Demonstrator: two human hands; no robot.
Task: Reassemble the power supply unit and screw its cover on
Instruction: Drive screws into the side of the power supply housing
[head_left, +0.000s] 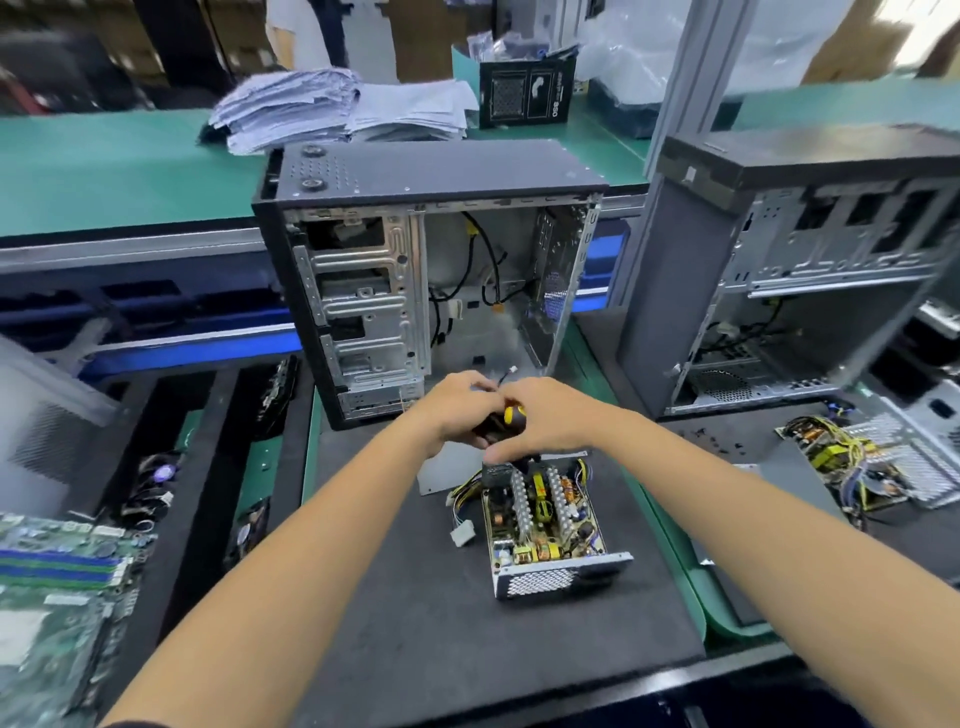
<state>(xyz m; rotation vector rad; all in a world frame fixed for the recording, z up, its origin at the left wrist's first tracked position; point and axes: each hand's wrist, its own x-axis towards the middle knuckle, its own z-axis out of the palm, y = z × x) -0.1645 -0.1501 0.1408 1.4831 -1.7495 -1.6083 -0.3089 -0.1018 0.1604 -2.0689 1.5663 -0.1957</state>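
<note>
Now both hands, left hand and right hand, grip screwdriver just above open power supply unit.

Mat bears PSU (uncovered).

Everything sits around the open power supply unit on the mat in front of you.

Your left hand and right hand meet just behind the unit, both touching the screwdriver held above its far end. A flat metal panel lies on the mat at the unit's far left corner, and a cable bundle trails off its left side. Directly behind the unit stands an open computer case. A second case stands behind and to its right. Another opened supply lies well apart to the right. A circuit board lies far left of the unit. A paper stack rests on the bench far behind it.
</note>
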